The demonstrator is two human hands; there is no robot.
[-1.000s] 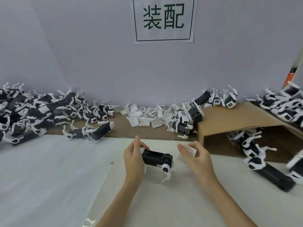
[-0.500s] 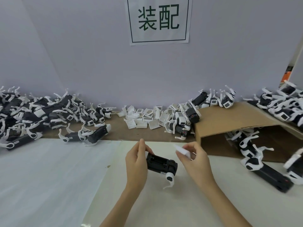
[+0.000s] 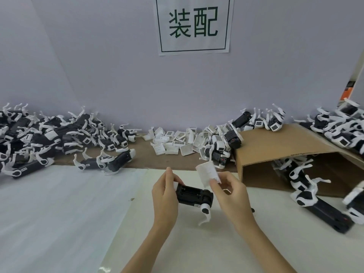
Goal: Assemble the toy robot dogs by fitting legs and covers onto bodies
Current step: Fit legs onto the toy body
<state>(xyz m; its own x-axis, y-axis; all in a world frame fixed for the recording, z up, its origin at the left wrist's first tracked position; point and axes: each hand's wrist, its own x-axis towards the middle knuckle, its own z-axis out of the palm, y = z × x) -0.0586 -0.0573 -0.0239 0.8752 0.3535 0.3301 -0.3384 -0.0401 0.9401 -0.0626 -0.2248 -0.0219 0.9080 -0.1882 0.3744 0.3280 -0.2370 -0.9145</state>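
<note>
Head view: cover-fitting step. Best bet is to square the white cover over the open bay on the black body, seat one edge, then press flat. Left hand grips the body's rear end above the table. Right hand pinches the cover, just above the body's front, not yet touching.

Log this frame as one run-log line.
step: cover fitting | left hand: grips black body | right hand: pinches white cover, above body, not seated | one leg attached
</note>
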